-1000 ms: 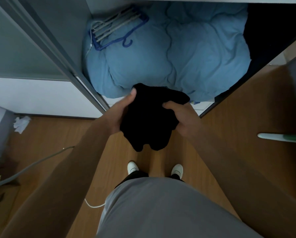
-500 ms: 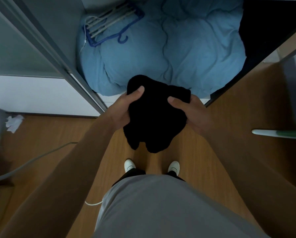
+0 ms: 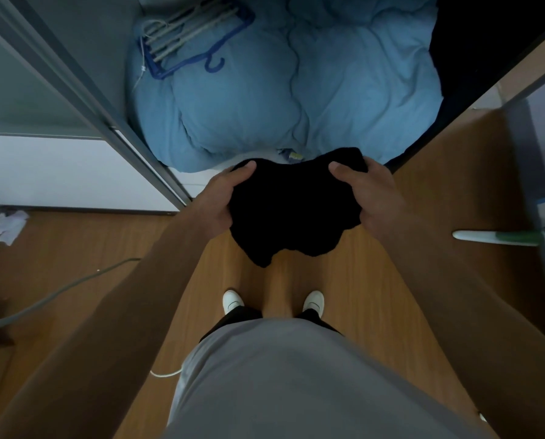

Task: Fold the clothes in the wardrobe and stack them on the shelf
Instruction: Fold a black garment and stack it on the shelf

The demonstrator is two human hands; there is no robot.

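The black cloth point(image 3: 293, 210) hangs bunched over the floor point(image 3: 423, 280), near the blue blanket point(image 3: 296, 90). The left hand point(image 3: 222, 198) and right hand point(image 3: 377, 198) pinch its top with curled fingers point(image 3: 248, 167). A loose pinch could drop it, and the bunches could make the fold crooked.

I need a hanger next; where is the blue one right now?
In the head view, the blue hanger lies upper left inside the wardrobe, on the light blue duvet.

both hands gripping a bunched-up black garment point(image 3: 291, 210) over the wood floor, left hand point(image 3: 223, 198) and right hand point(image 3: 374, 194) on either side, blue duvet point(image 3: 280, 99) in the open wardrobe with hangers point(image 3: 188, 36) on top, white shoes point(image 3: 233, 301) below
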